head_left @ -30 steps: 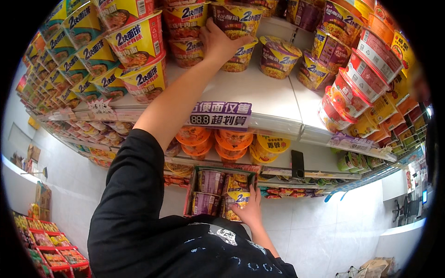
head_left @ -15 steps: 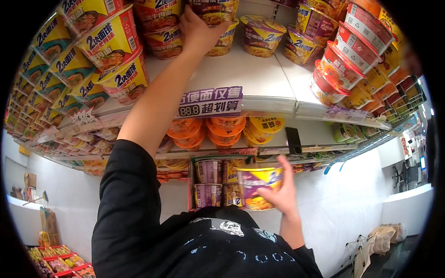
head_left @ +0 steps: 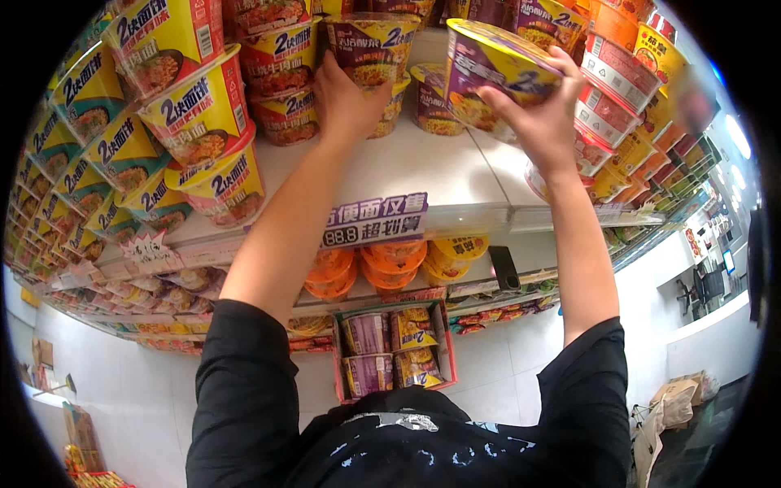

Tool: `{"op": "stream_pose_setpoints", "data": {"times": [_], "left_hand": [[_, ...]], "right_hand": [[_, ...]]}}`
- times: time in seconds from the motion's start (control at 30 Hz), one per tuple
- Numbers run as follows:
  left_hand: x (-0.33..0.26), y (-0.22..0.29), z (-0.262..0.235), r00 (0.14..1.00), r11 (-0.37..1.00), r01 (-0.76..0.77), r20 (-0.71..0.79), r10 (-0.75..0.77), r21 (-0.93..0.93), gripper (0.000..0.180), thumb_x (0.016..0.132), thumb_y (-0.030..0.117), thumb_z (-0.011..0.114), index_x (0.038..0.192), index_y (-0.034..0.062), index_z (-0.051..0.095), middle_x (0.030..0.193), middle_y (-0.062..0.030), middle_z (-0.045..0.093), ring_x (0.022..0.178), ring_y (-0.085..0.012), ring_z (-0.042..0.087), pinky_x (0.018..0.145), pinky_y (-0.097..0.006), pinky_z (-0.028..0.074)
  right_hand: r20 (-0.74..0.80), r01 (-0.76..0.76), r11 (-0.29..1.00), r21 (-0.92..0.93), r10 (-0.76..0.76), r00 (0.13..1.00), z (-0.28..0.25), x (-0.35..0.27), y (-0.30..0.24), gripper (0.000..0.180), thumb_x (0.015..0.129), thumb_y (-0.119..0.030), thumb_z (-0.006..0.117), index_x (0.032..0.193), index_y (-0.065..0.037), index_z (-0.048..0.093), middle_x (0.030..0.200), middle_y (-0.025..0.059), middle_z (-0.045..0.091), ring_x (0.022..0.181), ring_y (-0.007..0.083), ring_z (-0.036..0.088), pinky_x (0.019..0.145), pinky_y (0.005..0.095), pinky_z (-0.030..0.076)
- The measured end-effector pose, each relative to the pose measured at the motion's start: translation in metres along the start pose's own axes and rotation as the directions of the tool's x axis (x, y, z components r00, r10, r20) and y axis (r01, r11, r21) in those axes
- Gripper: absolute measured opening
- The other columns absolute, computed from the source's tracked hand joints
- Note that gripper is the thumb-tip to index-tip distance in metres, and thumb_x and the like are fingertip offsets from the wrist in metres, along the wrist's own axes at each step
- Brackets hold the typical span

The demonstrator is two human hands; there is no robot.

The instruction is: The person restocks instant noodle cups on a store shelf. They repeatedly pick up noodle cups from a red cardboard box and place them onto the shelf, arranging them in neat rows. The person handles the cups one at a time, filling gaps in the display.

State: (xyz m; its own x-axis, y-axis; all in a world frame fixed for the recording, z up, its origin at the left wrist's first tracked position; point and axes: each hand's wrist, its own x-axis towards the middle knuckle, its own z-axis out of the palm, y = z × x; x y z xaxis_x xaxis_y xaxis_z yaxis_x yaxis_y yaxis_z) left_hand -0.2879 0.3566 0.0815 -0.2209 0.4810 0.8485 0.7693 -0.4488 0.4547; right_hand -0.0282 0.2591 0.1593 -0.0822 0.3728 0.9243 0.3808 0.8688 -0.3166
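My right hand (head_left: 553, 122) grips a purple and yellow instant noodle bowl (head_left: 492, 61), tilted, above the shelf on the right. The thumb presses on its side and the fingers reach its rim. My left hand (head_left: 350, 102) curls round the lower part of another purple noodle bowl (head_left: 370, 45), which stands on a stacked bowl (head_left: 394, 110). To the right of that stack a single purple bowl (head_left: 435, 106) rests on the white shelf (head_left: 423, 167), partly behind the held one.
Red and yellow noodle bowls (head_left: 277, 81) stand stacked at left, red and white bowls (head_left: 610, 89) at right. An open carton (head_left: 447, 342) with several purple and yellow bowls lies below. A dark phone-like slab (head_left: 504, 268) rests by orange bowls (head_left: 394, 256) on the lower shelf.
My right hand has lifted its noodle bowl from above the carton up to the shelf. My left hand stays at the stack. The view has shifted, showing more of the carton.
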Motion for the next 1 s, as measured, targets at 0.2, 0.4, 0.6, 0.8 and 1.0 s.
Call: {"op": "stream_pose_setpoints", "data": {"times": [0.2, 0.4, 0.6, 0.8, 1.0], "left_hand": [[-0.002, 0.018, -0.001, 0.996, 0.997, 0.082, 0.028, -0.082, 0.011, 0.106, 0.076, 0.038, 0.082, 0.153, -0.0028, 0.021, 0.146, -0.0278, 0.036, 0.132, -0.0452, 0.04, 0.108, -0.057, 0.038], [0.0, 0.018, -0.001, 0.996, 0.997, 0.079, 0.03, -0.079, -0.005, 0.105, 0.075, 0.037, 0.081, 0.152, -0.0026, 0.021, 0.145, -0.0284, 0.036, 0.132, -0.0462, 0.039, 0.109, -0.057, 0.037], [0.0, 0.014, -0.002, 0.997, 0.997, 0.071, 0.027, -0.071, 0.023, 0.105, 0.075, 0.037, 0.081, 0.151, -0.0043, 0.022, 0.145, -0.0288, 0.036, 0.132, -0.0467, 0.039, 0.109, -0.057, 0.037], [-0.002, 0.019, 0.0, 0.995, 0.996, 0.091, 0.05, -0.09, -0.015, 0.103, 0.076, 0.037, 0.081, 0.15, -0.0061, 0.022, 0.144, -0.0294, 0.036, 0.131, -0.047, 0.04, 0.109, -0.055, 0.038], [0.0, 0.012, 0.002, 0.997, 0.998, 0.057, 0.044, -0.056, -0.022, 0.104, 0.077, 0.037, 0.08, 0.15, -0.0069, 0.022, 0.145, -0.0293, 0.036, 0.131, -0.0465, 0.04, 0.109, -0.054, 0.038]], "right_hand": [[0.038, 0.153, 0.816, -0.557, -0.159, 0.987, 0.023, 0.041, 0.068, 0.097, 0.07, -0.056, 0.09, 0.129, -0.001, 0.036, 0.132, 0.0183, 0.04, 0.128, 0.0326, 0.042, 0.11, 0.0429, 0.039], [0.077, 0.017, 0.836, -0.548, 0.029, 0.997, 0.029, 0.052, 0.083, 0.102, 0.064, -0.064, 0.089, 0.13, -0.003, 0.038, 0.127, 0.0207, 0.046, 0.126, 0.0363, 0.044, 0.109, 0.045, 0.039], [0.259, 0.183, 0.657, -0.732, 0.02, 0.966, 0.014, 0.063, 0.068, 0.08, 0.075, -0.055, 0.083, 0.135, -0.011, 0.053, 0.136, 0.0151, 0.056, 0.131, 0.0386, 0.045, 0.11, 0.048, 0.038], [0.42, 0.166, 0.747, -0.644, 0.164, 0.893, 0.005, 0.082, 0.065, 0.058, 0.084, -0.023, 0.079, 0.134, -0.012, 0.053, 0.128, 0.0188, 0.064, 0.12, 0.0386, 0.06, 0.1, 0.0449, 0.049], [0.455, 0.122, 0.717, -0.687, 0.293, 0.841, 0.006, 0.097, 0.074, 0.056, 0.085, -0.013, 0.076, 0.134, -0.011, 0.048, 0.118, 0.0233, 0.067, 0.114, 0.0414, 0.063, 0.094, 0.0472, 0.051]]}}
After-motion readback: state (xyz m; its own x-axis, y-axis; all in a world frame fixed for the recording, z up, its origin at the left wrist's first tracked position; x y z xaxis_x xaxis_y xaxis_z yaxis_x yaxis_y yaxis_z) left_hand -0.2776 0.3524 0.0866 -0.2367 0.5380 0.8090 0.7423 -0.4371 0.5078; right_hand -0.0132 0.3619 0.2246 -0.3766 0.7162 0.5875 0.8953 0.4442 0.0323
